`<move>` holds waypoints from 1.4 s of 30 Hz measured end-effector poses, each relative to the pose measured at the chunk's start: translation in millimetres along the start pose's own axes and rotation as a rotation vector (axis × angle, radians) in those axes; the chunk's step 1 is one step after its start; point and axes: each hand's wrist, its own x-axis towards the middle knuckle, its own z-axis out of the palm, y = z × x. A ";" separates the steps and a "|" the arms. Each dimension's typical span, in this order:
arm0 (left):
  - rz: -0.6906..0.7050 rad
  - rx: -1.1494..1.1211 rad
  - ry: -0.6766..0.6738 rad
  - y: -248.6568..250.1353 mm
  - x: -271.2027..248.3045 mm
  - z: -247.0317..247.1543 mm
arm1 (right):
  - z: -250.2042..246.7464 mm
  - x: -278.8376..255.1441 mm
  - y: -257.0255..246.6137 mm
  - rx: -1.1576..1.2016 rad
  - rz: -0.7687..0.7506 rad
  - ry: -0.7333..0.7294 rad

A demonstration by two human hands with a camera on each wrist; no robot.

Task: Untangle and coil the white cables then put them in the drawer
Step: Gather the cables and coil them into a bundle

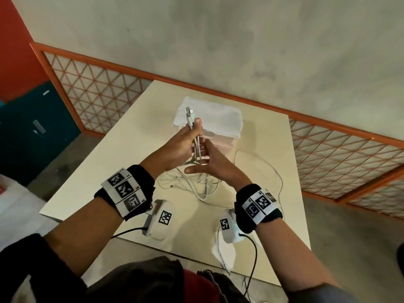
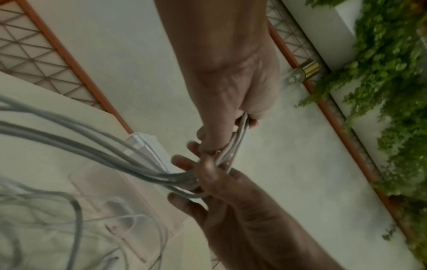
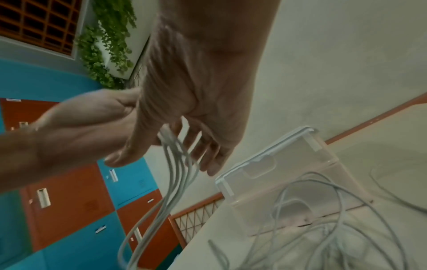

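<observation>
The cables (image 1: 197, 147) are gripped near their plugs by the left hand (image 1: 185, 142), above the table (image 1: 251, 226); strands are combed through the spread fingers (image 1: 196, 169) of the right hand (image 1: 209, 162). Most cable is left tangled on the table, so untangling seems barely begun. Coiling and stowing in the closed drawer (image 1: 218, 136) are not yet done.

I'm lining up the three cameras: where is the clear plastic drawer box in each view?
Head: the drawer box stands mid-table, just beyond both hands.
Left wrist: lower left, behind the white cables.
Right wrist: lower right, loose cable in front.
Shared landmark: the orange-framed lattice railing.
</observation>
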 end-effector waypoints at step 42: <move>0.153 0.500 0.117 57.3 -4.6 -61.1 | -29.6 13.5 62.8 -0.033 0.113 -0.037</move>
